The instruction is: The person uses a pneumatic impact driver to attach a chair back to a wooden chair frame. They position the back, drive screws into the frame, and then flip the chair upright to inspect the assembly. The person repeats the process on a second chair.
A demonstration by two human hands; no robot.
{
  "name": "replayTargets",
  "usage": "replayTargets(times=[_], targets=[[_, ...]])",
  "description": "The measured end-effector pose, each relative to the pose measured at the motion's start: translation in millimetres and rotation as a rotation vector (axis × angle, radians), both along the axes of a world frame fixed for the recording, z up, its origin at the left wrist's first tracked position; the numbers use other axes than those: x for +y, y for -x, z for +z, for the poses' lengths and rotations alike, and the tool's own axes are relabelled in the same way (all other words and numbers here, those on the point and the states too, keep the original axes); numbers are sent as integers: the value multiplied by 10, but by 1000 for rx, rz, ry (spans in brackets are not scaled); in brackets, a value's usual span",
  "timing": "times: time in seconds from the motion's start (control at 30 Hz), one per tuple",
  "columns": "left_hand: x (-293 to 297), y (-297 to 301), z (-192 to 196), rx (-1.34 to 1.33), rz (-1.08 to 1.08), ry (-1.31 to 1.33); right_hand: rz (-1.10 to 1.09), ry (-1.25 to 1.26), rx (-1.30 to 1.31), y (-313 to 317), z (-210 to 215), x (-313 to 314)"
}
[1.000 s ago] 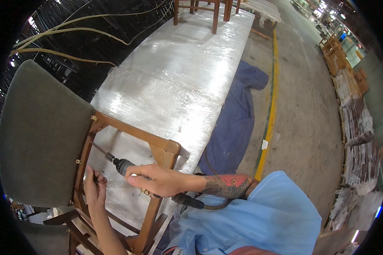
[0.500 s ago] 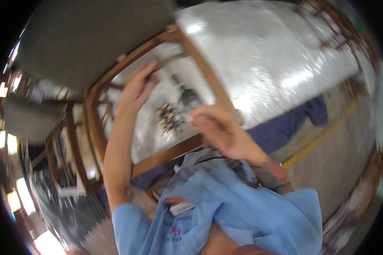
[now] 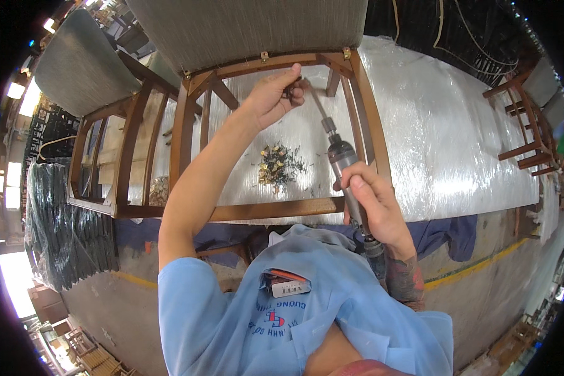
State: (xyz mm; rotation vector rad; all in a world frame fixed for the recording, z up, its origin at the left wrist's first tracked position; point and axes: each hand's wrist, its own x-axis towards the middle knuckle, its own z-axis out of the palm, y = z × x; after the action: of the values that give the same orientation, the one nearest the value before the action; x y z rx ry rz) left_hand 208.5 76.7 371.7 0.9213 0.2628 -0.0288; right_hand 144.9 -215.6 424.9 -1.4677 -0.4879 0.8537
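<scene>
On my feed, a grey-upholstered brown wooden chair (image 3: 84, 69) lies toward the left end of the film-wrapped silvery table (image 3: 432, 144). To its right, along the front edge, I have the second chair, a brown wooden frame with a broad grey fabric panel (image 3: 250, 31). Three small brass-coloured metal brackets (image 3: 264, 56) sit spaced along the rail beside that panel, so I judge their placing done on this side; whether each is fully screwed down is too small for me to tell. My left hand (image 3: 274, 100) is curled around small dark pieces, apparently screws (image 3: 289, 92), close to the rail. Inside the frame, toward the front edge, a loose heap of brass-coloured brackets and black screws (image 3: 271, 172) lies unused, so plenty of fixing seems left overall. My right hand (image 3: 375, 203) grips a long dark grey power screwdriver (image 3: 343, 156), its bit pointing up toward the left fingers; I cannot tell whether they touch. Near the table's right end, another brown wooden chair (image 3: 532, 131) lies well apart from both hands.
</scene>
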Motion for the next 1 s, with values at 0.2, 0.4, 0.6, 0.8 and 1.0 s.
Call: replayTargets(times=[0.2,0.4,0.6,0.8,1.0], targets=[[-96,7,20,-32,-47,27,-9,0,9,70,31,19],[-150,44,85,-64,-50,87,-42,-21,27,86,16,-11],[-212,58,165,-45,-44,10,-46,-23,9,93,-12,-48],[-246,86,190,-4,-30,-153,-15,-4,-4,101,-58,-45],[-224,42,154,-64,-35,-224,-28,-65,7,109,-117,-30]])
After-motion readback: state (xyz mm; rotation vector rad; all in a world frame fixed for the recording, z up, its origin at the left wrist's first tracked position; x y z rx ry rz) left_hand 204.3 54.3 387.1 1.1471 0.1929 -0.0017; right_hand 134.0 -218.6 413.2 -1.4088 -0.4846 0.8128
